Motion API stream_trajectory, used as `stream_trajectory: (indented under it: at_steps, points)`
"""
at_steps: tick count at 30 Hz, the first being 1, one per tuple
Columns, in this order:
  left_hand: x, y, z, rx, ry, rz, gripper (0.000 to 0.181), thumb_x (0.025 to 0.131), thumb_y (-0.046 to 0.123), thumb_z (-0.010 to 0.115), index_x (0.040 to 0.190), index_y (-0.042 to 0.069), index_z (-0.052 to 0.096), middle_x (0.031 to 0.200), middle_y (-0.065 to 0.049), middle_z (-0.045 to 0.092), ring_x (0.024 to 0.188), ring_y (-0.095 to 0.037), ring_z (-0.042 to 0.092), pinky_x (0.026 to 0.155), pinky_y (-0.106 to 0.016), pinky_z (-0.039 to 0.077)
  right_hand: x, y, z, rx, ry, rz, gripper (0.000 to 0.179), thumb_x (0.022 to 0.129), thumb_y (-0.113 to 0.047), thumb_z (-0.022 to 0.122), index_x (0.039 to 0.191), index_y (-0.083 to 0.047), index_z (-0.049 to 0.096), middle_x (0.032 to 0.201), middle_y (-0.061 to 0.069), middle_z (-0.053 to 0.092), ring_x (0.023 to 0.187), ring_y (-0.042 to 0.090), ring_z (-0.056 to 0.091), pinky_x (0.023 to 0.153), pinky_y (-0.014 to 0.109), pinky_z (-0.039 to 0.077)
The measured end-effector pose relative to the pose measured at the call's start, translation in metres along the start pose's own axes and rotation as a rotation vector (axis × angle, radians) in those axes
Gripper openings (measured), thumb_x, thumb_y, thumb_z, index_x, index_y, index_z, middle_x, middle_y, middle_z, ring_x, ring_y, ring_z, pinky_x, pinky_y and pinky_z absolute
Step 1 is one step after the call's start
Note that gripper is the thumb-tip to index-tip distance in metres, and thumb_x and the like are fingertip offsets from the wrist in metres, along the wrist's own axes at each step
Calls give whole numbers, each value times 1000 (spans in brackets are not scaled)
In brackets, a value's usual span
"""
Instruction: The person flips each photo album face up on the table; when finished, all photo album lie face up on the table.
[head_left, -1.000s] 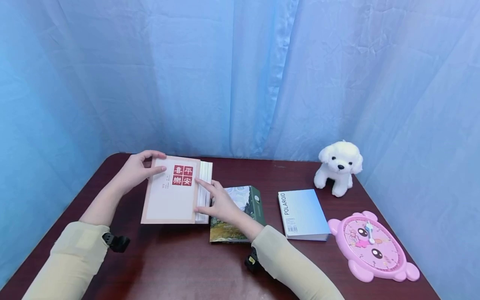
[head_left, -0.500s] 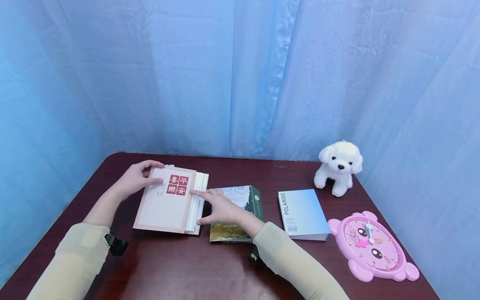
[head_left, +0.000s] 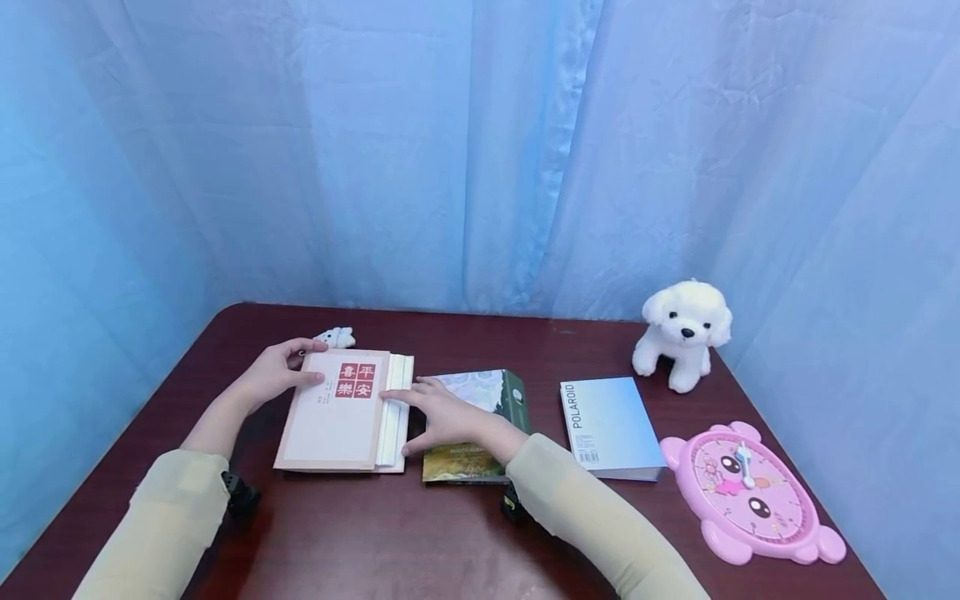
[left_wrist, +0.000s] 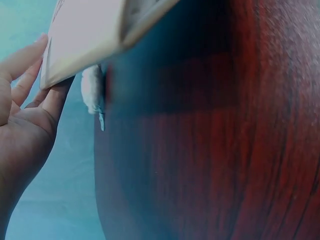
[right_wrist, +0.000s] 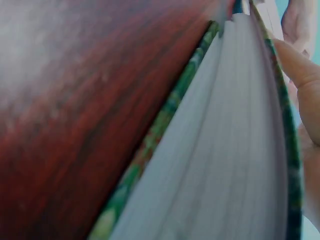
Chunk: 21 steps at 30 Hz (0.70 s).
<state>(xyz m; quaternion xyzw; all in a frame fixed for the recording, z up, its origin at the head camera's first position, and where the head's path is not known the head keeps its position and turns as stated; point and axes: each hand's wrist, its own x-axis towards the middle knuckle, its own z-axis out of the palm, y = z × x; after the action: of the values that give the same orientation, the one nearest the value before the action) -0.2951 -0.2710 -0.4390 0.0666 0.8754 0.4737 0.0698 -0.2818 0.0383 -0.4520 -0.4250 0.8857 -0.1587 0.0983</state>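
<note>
A pale album (head_left: 330, 433), with red squares of white characters on its cover, sits at the table's left, its page block showing along the right side. My left hand (head_left: 272, 377) grips its upper left edge, thumb on the cover and fingers round the edge; the left wrist view shows this left hand (left_wrist: 25, 120) at the album's (left_wrist: 85, 35) corner. At its right side, my right hand (head_left: 453, 417) reaches over a green illustrated photo album (head_left: 468, 467). Its index fingertip touches the cover's right edge, and the thumb lies by the page edges.
Right of the green album lies a blue-white POLAROID album (head_left: 611, 425). A white plush dog (head_left: 684, 333) sits at the back right, with a pink toy clock (head_left: 753, 492) in front. Behind the pale album is a small white figure (head_left: 337, 337). Blue curtains (head_left: 480, 150) stand behind the table.
The pale album has come nearer and lower, both hands moving with it. The small white figure behind it has come into sight. The other things keep their places.
</note>
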Motion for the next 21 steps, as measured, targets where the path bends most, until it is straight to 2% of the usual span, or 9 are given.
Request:
stream_trajectory:
  at_steps: [5,12,19,21]
  points:
    - [2,-5,2,0,5,15,60,86,20,70,139,6,44,138,-22,44,121,-36,49,87,-40,50,3,4,1,-67,-22,-20,92,73,-49,77,149,-34,27,148,-4,38,139,28,28,114,45,21]
    - [5,-15,2,47,7,58,56,87,14,69,137,7,45,141,-21,41,123,-39,46,91,-47,47,6,5,1,-127,-64,-4,97,70,-55,77,149,-40,22,145,5,40,135,26,29,109,43,28]
    - [7,-20,0,41,-6,63,55,87,11,68,137,8,44,141,-20,41,126,-42,43,91,-49,48,4,2,2,-168,-76,-1,96,70,-60,74,148,-43,20,137,3,44,125,19,35,103,39,33]
    - [6,-20,0,49,-7,67,56,86,11,69,136,7,44,140,-21,41,126,-43,43,92,-49,47,3,0,1,-161,-84,0,95,70,-60,74,147,-43,22,136,3,44,124,19,36,105,40,31]
